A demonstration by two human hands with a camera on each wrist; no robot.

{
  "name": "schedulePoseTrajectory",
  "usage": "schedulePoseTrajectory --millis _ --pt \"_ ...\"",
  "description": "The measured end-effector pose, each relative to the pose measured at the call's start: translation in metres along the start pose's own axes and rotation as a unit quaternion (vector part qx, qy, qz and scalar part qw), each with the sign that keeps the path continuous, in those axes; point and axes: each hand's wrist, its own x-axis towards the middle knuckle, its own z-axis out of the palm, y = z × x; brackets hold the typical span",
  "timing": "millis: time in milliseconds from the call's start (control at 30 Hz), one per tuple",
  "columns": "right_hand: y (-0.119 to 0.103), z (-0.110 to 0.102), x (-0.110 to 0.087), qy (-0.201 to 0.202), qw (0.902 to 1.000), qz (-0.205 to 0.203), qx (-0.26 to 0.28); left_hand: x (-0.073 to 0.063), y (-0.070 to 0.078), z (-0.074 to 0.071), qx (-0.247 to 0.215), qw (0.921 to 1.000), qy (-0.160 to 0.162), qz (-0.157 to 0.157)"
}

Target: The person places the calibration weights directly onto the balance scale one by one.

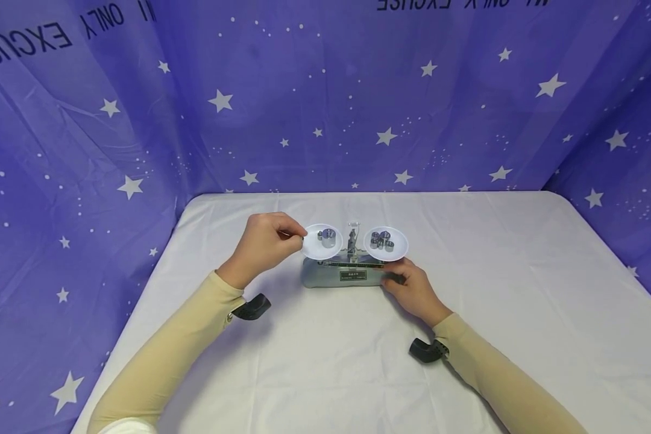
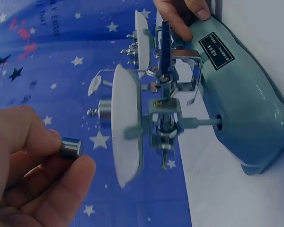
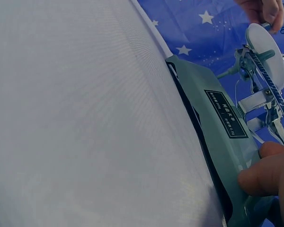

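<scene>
A balance scale with a grey-green base (image 1: 320, 276) stands on the table. My left hand (image 1: 268, 241) is beside its left pan (image 1: 313, 249), pinching a small metal weight (image 2: 71, 148) between thumb and fingertips, apart from the pan. That pan holds a large knobbed weight (image 1: 328, 239) and a smaller one (image 1: 320, 235). In the right pan (image 1: 402, 246) several metal weights (image 1: 381, 241) stand grouped. My right hand (image 1: 415, 290) grips the right end of the base, below that pan, with its thumb on the front; the other fingers are partly hidden.
A white cloth (image 1: 325, 361) covers the table. Behind and at the sides hangs a blue curtain (image 1: 314, 96) with white stars. Black curved pieces (image 1: 254, 307) are attached at both wrists. Between the pans rises the scale's pointer post (image 1: 352, 241).
</scene>
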Motion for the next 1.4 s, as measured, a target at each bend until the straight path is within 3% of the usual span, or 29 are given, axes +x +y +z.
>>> schedulePoseTrajectory --millis 233,467,1400 --pt "0.001 0.001 -0.001 0.003 1.0000 -0.007 -0.004 0.012 0.004 0.014 0.015 0.9992 -0.033 0.019" --pt "0.002 0.000 0.000 0.000 1.0000 -0.008 -0.002 0.015 0.002 0.022 0.028 0.9985 -0.036 0.029" --pt "0.001 0.000 0.000 0.003 0.9999 -0.014 -0.003 0.016 0.001 0.027 0.043 0.9973 -0.053 0.030"
